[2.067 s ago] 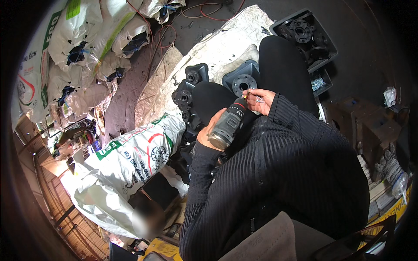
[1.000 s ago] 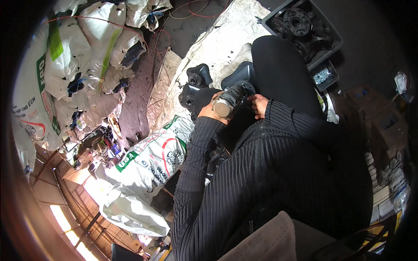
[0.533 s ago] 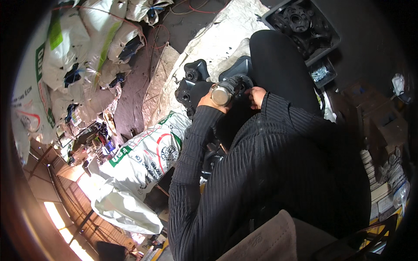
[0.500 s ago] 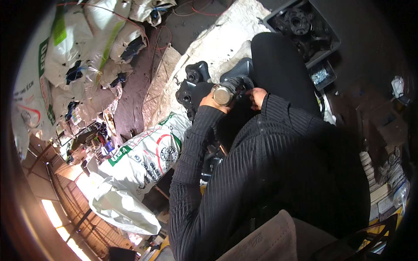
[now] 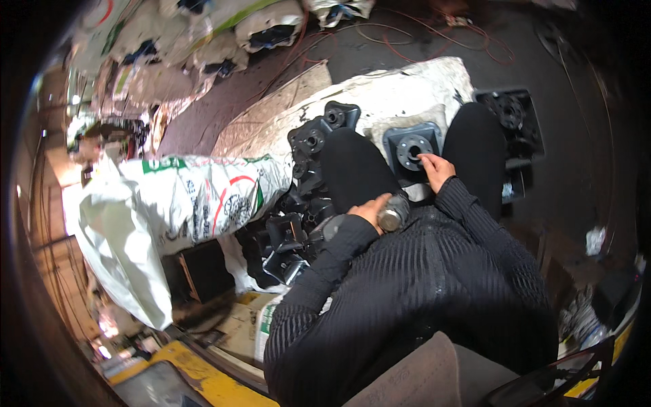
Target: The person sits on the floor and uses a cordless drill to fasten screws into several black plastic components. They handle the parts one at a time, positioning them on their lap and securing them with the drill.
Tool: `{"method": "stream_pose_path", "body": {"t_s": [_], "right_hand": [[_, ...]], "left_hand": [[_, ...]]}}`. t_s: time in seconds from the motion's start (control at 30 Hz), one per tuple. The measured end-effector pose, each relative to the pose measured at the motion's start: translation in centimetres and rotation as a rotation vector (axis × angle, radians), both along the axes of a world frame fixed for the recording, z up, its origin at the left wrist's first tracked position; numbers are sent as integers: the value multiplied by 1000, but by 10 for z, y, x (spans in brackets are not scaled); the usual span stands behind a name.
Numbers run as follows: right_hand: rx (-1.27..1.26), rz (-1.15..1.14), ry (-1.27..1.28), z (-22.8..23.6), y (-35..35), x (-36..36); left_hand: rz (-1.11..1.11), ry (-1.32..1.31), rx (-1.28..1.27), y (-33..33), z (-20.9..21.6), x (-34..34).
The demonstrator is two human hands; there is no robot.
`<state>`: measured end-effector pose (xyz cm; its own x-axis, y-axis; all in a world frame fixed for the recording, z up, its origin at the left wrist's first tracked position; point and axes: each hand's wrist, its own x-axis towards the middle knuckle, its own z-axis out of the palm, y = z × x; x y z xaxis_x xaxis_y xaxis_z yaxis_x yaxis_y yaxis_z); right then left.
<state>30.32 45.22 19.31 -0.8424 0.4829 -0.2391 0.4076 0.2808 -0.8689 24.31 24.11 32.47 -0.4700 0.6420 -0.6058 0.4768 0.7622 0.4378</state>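
Between my knees, a black square part with a round flanged hub [image 5: 411, 150] lies on a pale pad [image 5: 380, 122]. My right hand [image 5: 439, 169] is at the hub's right edge, thumb and fingertips pinched together; whatever they hold is too small to make out. Close to my left thigh, my left hand [image 5: 367, 213] is wrapped round a stubby cylindrical tool [image 5: 393, 213] with a round grey end. Its working end is hidden, and the tool is apart from the hub. Several similar black parts [image 5: 312, 140] are heaped beyond and beside my left knee.
A dark bin [image 5: 539, 132] of black parts stands right of my right knee, with a small tray [image 5: 521, 182] nearer me. White printed sacks [image 5: 203, 197] lie at left, more [image 5: 271, 24] at the far left. A pale sheet [image 5: 420, 78] covers the floor ahead; hoses [image 5: 386, 41] trail beyond.
My left hand has drawn the tool back from the hub toward my lap. My right hand has moved to the hub's edge. The view has turned, uncovering the black part.
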Motion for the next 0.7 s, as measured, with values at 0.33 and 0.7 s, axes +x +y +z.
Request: {"method": "stream_pose_path", "body": {"t_s": [0.33,0.7], "right_hand": [[856,566,-356,-4,23,-81],[1166,756,-49,5,-6,-289]], "left_hand": [[861,462,750,-177,-30,-47],[1086,55,-365,-298,-287,26]]}}
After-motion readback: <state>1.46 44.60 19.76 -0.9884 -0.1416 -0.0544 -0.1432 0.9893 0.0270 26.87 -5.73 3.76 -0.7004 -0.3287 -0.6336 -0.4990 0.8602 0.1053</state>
